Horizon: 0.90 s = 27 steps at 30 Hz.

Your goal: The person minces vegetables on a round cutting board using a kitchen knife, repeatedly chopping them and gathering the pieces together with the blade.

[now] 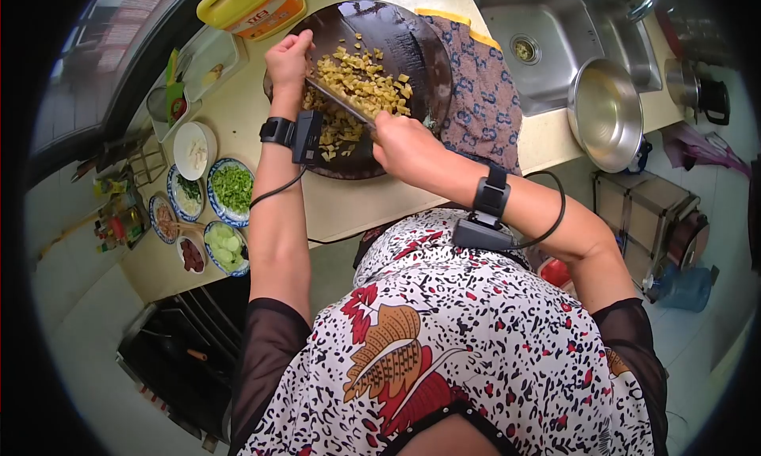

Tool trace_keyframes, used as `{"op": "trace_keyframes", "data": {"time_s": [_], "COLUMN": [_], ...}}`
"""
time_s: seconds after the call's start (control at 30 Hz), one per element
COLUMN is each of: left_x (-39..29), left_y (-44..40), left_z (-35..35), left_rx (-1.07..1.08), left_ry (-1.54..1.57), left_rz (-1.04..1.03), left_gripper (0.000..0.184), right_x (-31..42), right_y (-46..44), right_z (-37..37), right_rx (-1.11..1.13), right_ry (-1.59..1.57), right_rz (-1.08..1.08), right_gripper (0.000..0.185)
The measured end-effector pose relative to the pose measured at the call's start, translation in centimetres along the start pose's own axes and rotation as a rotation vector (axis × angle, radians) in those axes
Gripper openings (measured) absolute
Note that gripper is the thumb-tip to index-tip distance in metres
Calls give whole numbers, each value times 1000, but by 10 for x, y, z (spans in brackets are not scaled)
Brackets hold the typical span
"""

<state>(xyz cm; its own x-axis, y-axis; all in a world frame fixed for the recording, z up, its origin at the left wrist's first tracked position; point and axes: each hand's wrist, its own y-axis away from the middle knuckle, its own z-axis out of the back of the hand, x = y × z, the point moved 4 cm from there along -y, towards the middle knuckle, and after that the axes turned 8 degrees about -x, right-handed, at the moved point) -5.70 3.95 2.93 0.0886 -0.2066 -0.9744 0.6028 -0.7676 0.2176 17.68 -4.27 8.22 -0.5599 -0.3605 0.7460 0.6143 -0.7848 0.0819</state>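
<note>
Chopped yellow-green pieces (361,76) lie spread over a round dark cutting board (420,40). Across them runs a knife (341,101), seen nearly edge-on. My right hand (404,148) is closed around its handle near the board's lower right part. At the board's left edge, my left hand (289,60) has its fingers closed together by the far end of the blade; what they pinch is too small to make out. Both wrists wear black straps with small devices.
Left of the board are plates of chopped greens (231,190), sliced pale green vegetable (226,247) and a white bowl (195,151). A yellow jug (254,8) stands behind. To the right are a patterned cloth (479,99), a sink (555,80) and a metal basin (606,115).
</note>
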Motion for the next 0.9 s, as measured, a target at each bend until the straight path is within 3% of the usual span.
{"op": "trace_keyframes", "data": {"time_s": [0.1,0.23,0.33,0.43,0.53,0.57,0.7,0.83,0.9], "left_x": [22,10,1,-17,18,32,22,4,-8], "left_y": [2,19,23,20,0,-4,18,34,24], "left_z": [4,0,-1,11,21,24,18,17,25], "left_rx": [-39,-127,-173,-68,-6,6,-45,-141,-46], "left_ry": [91,21,81,38,-60,68,81,104,164], "left_rz": [66,-285,-298,-133,-1,45,-236,-307,-195], "left_gripper": [30,31,30,31,32,30,30,30,30], "right_x": [-8,-36,-28,9,27,22,-16,-12,8], "right_y": [2,13,18,16,8,10,25,33,28], "right_z": [-16,-23,-21,-8,-12,-21,-49,-44,-39], "right_rx": [8,-13,-36,-37,-35,-33,-38,-64,-72], "right_ry": [75,-65,37,22,54,75,-39,28,35], "right_rz": [-14,67,26,5,14,16,-5,7,-3], "right_gripper": [20,22,23,18,16,17,23,23,21]}}
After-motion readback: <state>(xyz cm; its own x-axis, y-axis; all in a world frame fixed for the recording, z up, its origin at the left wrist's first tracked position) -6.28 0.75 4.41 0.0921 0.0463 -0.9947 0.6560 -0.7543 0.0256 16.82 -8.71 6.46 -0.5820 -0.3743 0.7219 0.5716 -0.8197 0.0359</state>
